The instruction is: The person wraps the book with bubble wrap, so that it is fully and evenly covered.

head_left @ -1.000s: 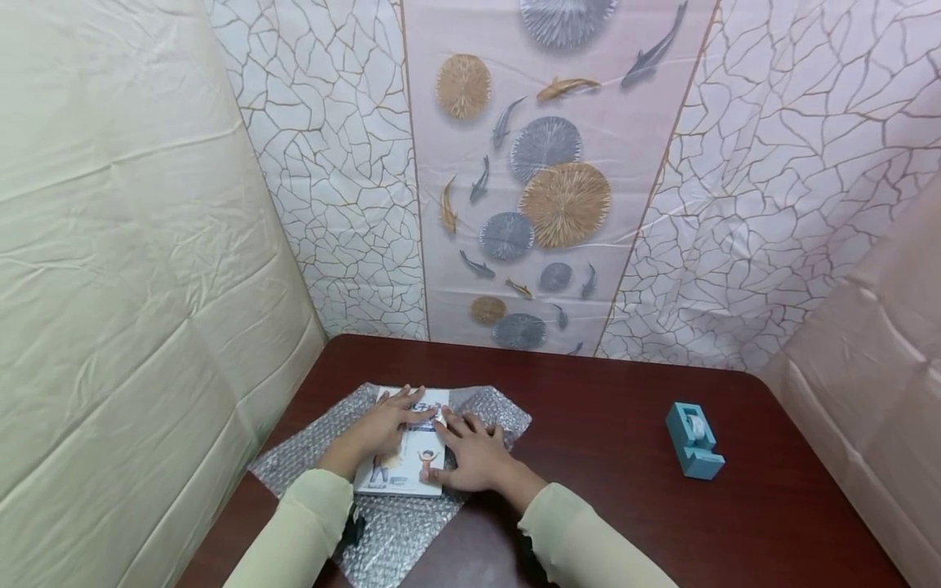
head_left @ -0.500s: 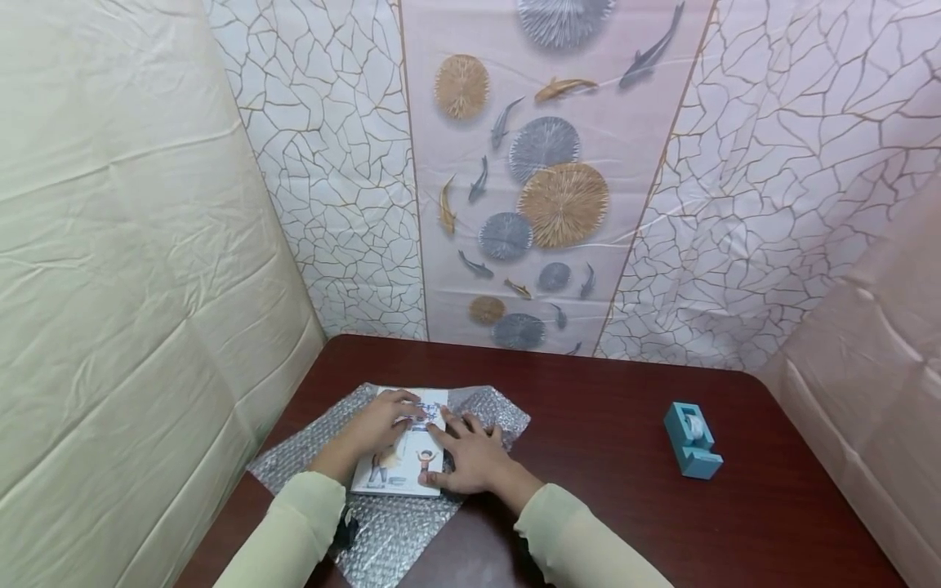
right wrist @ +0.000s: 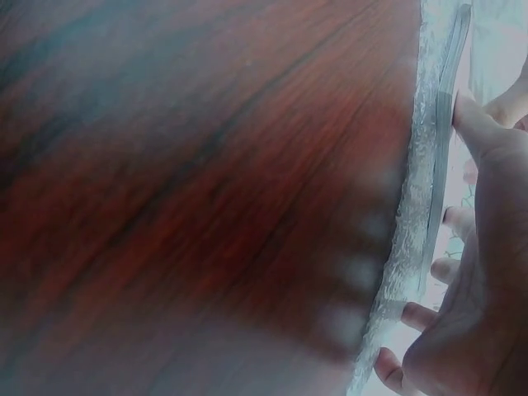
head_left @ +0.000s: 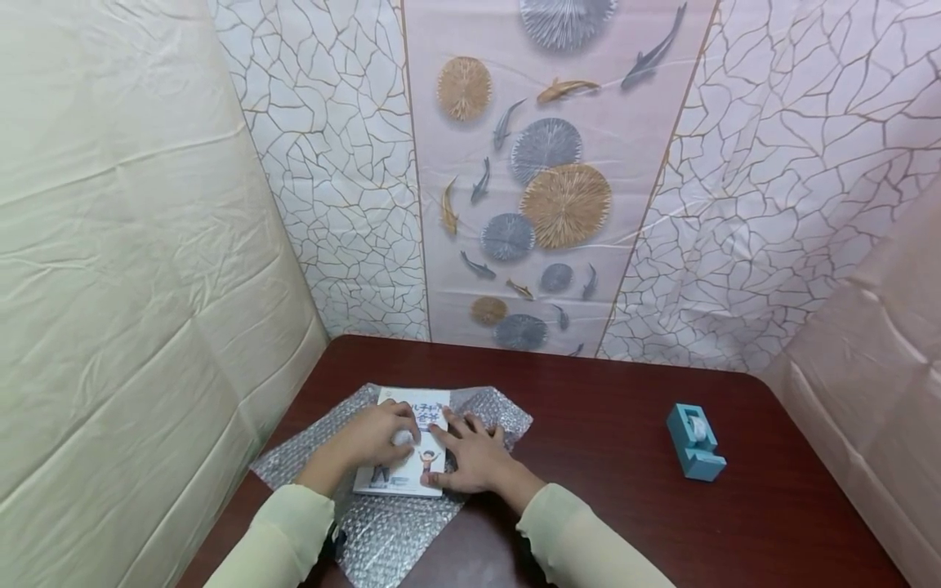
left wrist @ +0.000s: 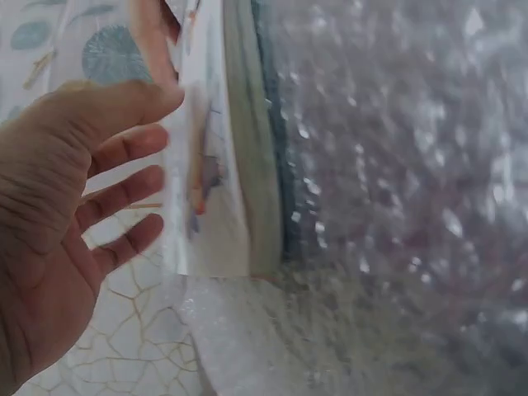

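Obs.: book, printed cover up, lies on bubble wrap, left of centre on the table. All clock refs. taken from the book, head view.

Hands: left hand over cover at approx. 9–10 o'clock. Fingers bent in head view; left wrist view shows them loose and apart, thumb tip by the cover, nothing gripped. Whether each fingertip touches: can't tell. Right hand at 3 o'clock, fingers spread wide across book edge and wrap, thumb on lower R part of cover, approx. 5 o'clock; no grip seen.

Done: book placed on wrap, roughly along the sheet's middle, w/ wrap extending past it to 9, 2 and 6–7 o'clock. Position looks about settled, in my judgement.

O/s: no wrap edge lies over the cover in any view; corners lie spread out. No tape seen on book or wrap. Tape dispenser stands at 3 o'clock, well apart from both hands, w/ tape roll in it.

Assessment: early stage, est. set-up only. Underside of book and wrap beneath it hidden; n/a for inspection.
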A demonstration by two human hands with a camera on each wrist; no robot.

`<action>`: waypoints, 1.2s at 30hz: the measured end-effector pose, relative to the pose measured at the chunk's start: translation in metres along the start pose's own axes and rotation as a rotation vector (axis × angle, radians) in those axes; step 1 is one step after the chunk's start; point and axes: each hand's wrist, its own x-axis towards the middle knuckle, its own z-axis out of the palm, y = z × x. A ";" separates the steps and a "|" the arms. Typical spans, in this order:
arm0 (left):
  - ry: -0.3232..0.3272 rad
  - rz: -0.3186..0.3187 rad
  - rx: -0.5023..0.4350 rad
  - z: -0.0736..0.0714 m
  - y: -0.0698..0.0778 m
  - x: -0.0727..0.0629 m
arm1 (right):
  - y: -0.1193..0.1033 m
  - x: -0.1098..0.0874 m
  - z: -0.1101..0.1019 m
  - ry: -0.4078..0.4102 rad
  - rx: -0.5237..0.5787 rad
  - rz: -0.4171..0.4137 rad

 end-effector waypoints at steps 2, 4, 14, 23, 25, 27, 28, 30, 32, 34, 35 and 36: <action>-0.021 0.009 0.003 -0.002 0.005 -0.002 | 0.001 -0.001 0.000 0.007 -0.001 0.000; -0.060 0.015 -0.020 -0.004 0.011 -0.004 | 0.001 -0.001 0.001 0.012 0.000 -0.002; -0.310 0.051 -0.248 -0.021 0.047 -0.018 | 0.001 -0.002 -0.001 0.032 -0.012 -0.020; -0.541 -0.123 -0.064 -0.018 0.085 -0.035 | 0.000 -0.002 -0.005 0.017 0.011 -0.025; -0.566 -0.138 0.001 -0.017 0.090 -0.036 | 0.001 -0.002 -0.005 0.019 0.017 -0.024; -0.578 -0.152 0.050 -0.016 0.094 -0.036 | 0.001 -0.001 -0.004 0.017 0.023 -0.022; -0.582 -0.159 0.066 -0.015 0.095 -0.036 | 0.001 -0.001 -0.004 0.015 0.024 -0.021; -0.589 -0.174 0.093 -0.014 0.097 -0.036 | 0.002 -0.001 -0.003 0.017 0.025 -0.021; -0.598 -0.188 0.100 -0.014 0.098 -0.035 | 0.002 -0.001 -0.002 0.015 0.025 -0.020; -0.612 -0.198 0.104 -0.013 0.099 -0.035 | 0.002 -0.001 -0.001 0.012 0.024 -0.019; -0.619 -0.203 0.101 -0.014 0.100 -0.034 | 0.002 -0.001 0.000 0.011 0.025 -0.018; -0.624 -0.206 0.099 -0.014 0.100 -0.034 | 0.002 -0.001 0.000 0.011 0.026 -0.017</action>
